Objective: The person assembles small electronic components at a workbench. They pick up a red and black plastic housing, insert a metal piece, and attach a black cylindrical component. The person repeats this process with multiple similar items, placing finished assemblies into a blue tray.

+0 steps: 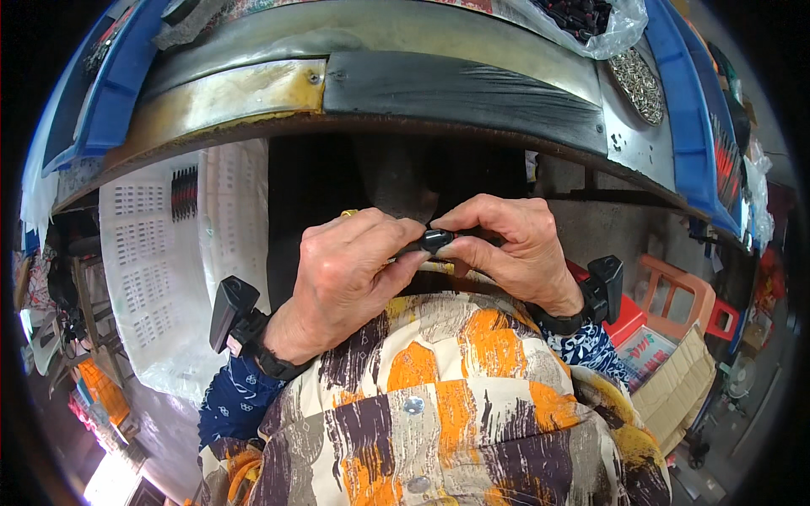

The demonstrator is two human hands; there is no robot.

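Small black piece (435, 242), glossy, mid-frame, up in the air between the person's hands, over the lap and just below the bench edge. Left hand (342, 266) pinches its left end, thumb against fingers; right hand (519, 249) pinches the right end the same way. Fingers cover both ends, so its full shape can't be told. Yellow ring on the left hand. Each wrist wears a strap with a black device, left one (236, 308), right one (603, 282).

Below the hands, patterned clothing (413, 396) in orange, cream and dark brown fills the lower centre. Above them, the bench (456, 88) curves across the frame, its front edge between the hands and the stuff on top: clear bag (623, 32) of black pieces and small metal bits (639, 86) in a round dish, upper right. Blue bins flank it, upper left (128, 101) and upper right (688, 105). White perforated crate (148, 278) at left, black-and-red items (184, 194) inside. Lower right: cardboard (679, 392), red stool (624, 320).
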